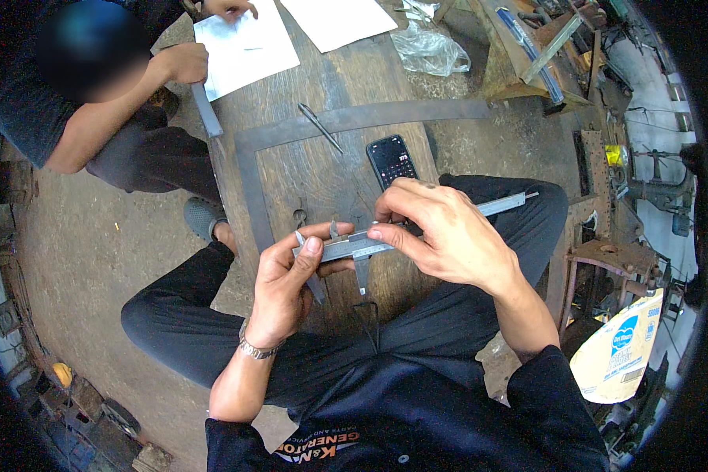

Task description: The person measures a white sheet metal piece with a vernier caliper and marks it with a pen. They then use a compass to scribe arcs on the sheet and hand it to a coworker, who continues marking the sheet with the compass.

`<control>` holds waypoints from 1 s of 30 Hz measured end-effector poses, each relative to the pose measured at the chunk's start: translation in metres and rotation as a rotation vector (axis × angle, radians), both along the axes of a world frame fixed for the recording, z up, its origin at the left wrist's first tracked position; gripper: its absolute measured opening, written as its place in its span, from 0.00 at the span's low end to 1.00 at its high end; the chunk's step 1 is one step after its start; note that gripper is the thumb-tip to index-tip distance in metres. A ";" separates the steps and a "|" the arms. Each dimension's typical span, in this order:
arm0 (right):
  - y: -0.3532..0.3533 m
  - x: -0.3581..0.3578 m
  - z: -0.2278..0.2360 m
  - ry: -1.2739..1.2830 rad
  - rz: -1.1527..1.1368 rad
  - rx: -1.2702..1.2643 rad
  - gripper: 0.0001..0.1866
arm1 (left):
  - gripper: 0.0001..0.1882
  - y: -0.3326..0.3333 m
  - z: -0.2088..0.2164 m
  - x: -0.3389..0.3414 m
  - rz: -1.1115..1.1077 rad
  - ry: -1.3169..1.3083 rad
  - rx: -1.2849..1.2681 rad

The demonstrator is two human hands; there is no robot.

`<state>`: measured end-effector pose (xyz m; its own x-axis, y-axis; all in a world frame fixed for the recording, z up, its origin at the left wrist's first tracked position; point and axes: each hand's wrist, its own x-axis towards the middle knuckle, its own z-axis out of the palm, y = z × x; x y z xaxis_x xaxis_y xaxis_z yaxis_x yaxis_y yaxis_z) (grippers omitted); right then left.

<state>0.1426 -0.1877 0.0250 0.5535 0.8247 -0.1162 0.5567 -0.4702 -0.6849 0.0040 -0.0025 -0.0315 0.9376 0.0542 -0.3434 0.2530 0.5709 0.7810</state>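
On the person's side of the phone (pixel 391 160), a metal caliper (pixel 342 250) is held in both hands, its long axis slanting from near left to far right, long tapered jaws toward the lap. The left hand (pixel 285 273) grips the jaw end; the right hand (pixel 452 236) pinches the slider, hiding mid-beam and the phone's lower edge. Beyond the phone lies a flat, dark L-shaped bar (pixel 370 117) on grained wood.

From here I see a silver-grey metal caliper (pixel 342 250), a brown, streaky-grained wooden tabletop (pixel 295 177), a black rectangular phone (pixel 391 159) and flat white paper sheets (pixel 261 61).
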 end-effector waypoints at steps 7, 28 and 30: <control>-0.009 0.010 -0.010 0.134 0.035 -0.164 0.15 | 0.20 0.004 -0.009 0.003 -0.017 0.054 0.069; -0.079 0.077 -0.045 -0.080 -0.289 0.024 0.15 | 0.39 0.203 -0.193 0.382 0.306 0.651 1.497; -0.082 0.083 -0.047 -0.041 -0.289 -0.009 0.15 | 0.45 0.211 -0.208 0.397 0.355 0.711 1.485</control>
